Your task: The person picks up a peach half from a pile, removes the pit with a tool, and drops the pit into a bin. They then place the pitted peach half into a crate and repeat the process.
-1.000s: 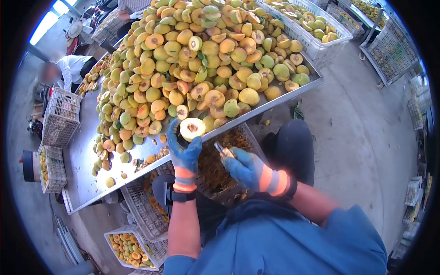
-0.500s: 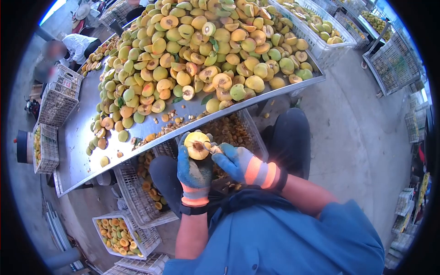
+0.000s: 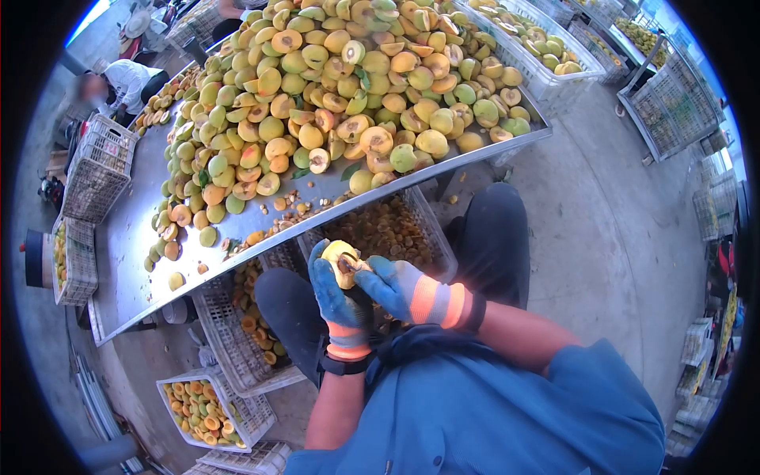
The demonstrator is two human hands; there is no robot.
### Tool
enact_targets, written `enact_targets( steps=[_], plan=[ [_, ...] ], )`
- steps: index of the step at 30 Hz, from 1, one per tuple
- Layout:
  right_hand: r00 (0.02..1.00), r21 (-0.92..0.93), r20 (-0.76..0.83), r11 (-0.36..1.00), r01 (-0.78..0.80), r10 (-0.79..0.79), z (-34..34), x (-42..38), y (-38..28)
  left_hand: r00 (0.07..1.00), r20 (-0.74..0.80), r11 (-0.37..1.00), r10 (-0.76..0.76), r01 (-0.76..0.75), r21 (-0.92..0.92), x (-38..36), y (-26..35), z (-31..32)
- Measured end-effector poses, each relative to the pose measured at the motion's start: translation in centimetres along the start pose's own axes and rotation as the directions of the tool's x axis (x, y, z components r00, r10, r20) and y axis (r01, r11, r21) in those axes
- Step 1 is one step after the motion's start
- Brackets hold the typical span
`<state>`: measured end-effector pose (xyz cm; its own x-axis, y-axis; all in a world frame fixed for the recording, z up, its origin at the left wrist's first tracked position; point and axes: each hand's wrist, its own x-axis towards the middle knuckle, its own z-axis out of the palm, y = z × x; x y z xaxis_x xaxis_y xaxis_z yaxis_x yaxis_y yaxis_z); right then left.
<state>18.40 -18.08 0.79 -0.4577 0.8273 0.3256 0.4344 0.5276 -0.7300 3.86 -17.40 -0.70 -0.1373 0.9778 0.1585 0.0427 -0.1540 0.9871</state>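
My left hand [image 3: 336, 299], in a blue, grey and orange glove, is closed around a yellow peach half [image 3: 336, 253] above my lap. The brown pit hollow of the fruit faces my right side. My right hand [image 3: 388, 286], gloved alike, grips a small pitting tool [image 3: 360, 265] whose tip is at the hollow. Its handle is mostly covered by my fingers. Ahead of both hands, a big heap of halved peaches [image 3: 317, 103] lies on a metal table [image 3: 127, 261].
Under the table edge stands a crate [image 3: 431, 229] with brown pits. Another crate [image 3: 226, 336] holding fruit is by my knee, and a crate of cut halves [image 3: 257, 423] is at lower left. A person [image 3: 131, 83] in white bends at the far left.
My left hand has tilted the peach half, so its cut face is now turned toward my right hand. The tool tip stays at the hollow. The view has shifted slightly.
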Motion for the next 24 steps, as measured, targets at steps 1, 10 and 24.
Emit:
enact_targets(
  steps=[1, 10, 24],
  plan=[
    [0.994, 0.186, -0.018, 0.977, -0.101, 0.106, 0.2, 0.1, -0.3, 1.000, 0.005, 1.000, 0.000, 0.000, -0.003, 0.0, 0.2, 0.2],
    [0.992, 0.309, -0.046, 0.946, -0.098, 0.118, -0.4, 0.6, -0.7, 0.966, 0.026, 0.764, -0.258, 0.221, -0.606, 0.1, 1.2, 1.2],
    [0.956, 0.030, 0.284, 0.996, -0.085, 0.073, -1.3, 0.4, 0.3, 0.997, 0.025, 0.955, 0.075, -0.079, 0.284, 0.6, 2.3, 0.3]
  ],
)
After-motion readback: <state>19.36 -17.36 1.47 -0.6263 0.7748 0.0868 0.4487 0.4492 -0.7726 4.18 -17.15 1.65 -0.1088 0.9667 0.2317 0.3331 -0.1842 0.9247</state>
